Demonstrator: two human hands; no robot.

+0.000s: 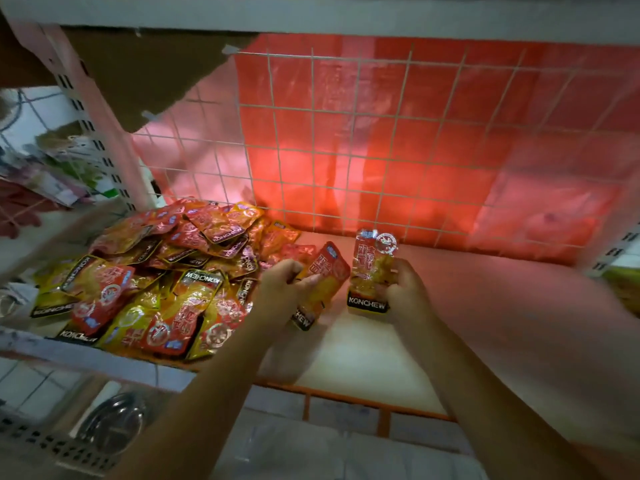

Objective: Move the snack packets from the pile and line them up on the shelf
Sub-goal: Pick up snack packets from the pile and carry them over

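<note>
I am gripping one glossy red-and-yellow snack packet (320,284) in my left hand (282,284), another upright packet (372,271) in my right hand (403,289), beside the pile (156,275) on the shelf (485,306).

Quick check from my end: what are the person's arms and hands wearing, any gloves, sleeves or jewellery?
Nothing worn that shows. The left hand and right hand are bare, no gloves. Both forearms are bare right down to the picture's lower edge, no sleeves in view. No watch, bracelet or ring is visible, though the picture is somewhat blurred.
</note>
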